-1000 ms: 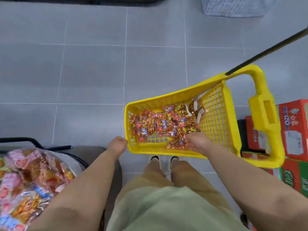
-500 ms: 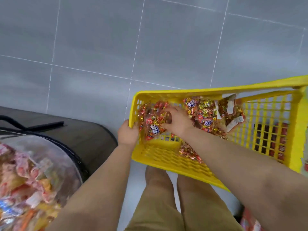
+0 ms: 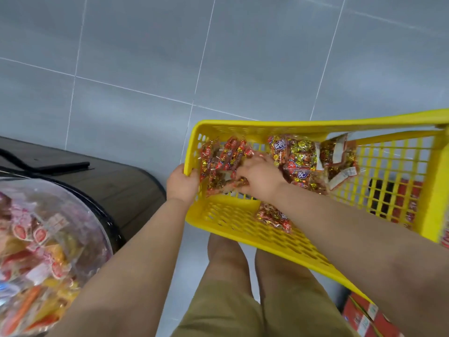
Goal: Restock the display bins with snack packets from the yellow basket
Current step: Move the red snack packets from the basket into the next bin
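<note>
1. Snack packets point(image 3: 218, 156), red and gold in clear wrap, are seen inside a yellow basket point(image 3: 243, 124); most are heaped along its far wall, in one cluster at the left end and another near the middle; one loose packet point(image 3: 272, 216) lies apart on the near wall's mesh, just beside the right forearm.
2. The right hand point(image 3: 257, 176) is placed inside the basket at its left end; its fingers are curled down into the left cluster and a bunch of packets is gripped; the fingertips are hidden among the wrappers.
3. The left hand point(image 3: 182, 183) is closed over the basket's left corner; its fingers are hooked over the rim; the thumb cannot be made out.
4. The basket is made of open mesh and is viewed from above, in front of the legs point(image 3: 230, 300), which are clothed in khaki; a grey tiled floor point(image 3: 243, 57) is seen beyond it.
5. At the lower left a clear round bin point(image 3: 80, 198) is shown, filled with wrapped sweets in pink, red and orange; it is set against a dark stand point(image 3: 121, 183) and is well apart from the basket.
6. Red boxes point(image 3: 364, 317) are seen at the lower right, by the basket's near edge; more red is glimpsed through the mesh.
</note>
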The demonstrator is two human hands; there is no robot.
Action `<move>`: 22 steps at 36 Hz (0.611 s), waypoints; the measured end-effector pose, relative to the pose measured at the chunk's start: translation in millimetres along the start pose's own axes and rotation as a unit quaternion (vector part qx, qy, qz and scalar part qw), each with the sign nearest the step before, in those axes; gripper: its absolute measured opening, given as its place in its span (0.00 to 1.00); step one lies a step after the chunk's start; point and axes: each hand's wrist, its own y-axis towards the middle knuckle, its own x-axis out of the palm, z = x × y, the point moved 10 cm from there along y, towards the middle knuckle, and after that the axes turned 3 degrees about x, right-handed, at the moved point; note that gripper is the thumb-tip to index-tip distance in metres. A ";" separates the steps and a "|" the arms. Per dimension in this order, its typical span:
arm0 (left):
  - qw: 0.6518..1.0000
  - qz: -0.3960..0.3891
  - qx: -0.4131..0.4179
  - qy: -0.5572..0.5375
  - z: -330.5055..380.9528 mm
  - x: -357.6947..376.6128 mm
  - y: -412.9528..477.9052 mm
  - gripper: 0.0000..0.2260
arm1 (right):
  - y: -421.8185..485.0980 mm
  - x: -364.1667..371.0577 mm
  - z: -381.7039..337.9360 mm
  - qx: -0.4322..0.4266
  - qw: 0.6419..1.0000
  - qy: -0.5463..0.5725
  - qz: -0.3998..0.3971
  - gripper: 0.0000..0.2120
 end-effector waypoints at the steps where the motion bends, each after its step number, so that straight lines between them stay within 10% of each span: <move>1: 1.000 -0.002 0.006 -0.006 2.6 -0.9 -2.1 0.04 | -10.4 -5.1 2.1 0.002 0.999 0.034 0.020 0.19; 4: 0.997 0.040 0.054 -0.033 19.7 -13.5 -15.2 0.19 | -44.4 -14.9 25.0 0.078 0.967 0.232 0.072 0.20; 7: 0.977 0.108 0.180 -0.026 57.3 -26.8 -41.2 0.19 | -80.8 3.1 54.2 0.226 0.839 0.492 0.061 0.33; 13: 0.944 -0.255 -0.008 -0.210 52.7 74.3 -70.1 0.26 | -104.7 45.3 40.7 0.259 0.653 0.710 -0.057 0.29; 17: 0.923 -0.307 -0.055 -0.227 45.6 103.7 -80.2 0.20 | -107.9 44.4 54.7 0.276 0.686 0.671 -0.055 0.45; 22: 0.947 -0.220 -0.103 -0.210 24.1 107.9 -65.5 0.14 | -131.6 23.7 153.5 0.407 0.806 0.400 0.155 0.17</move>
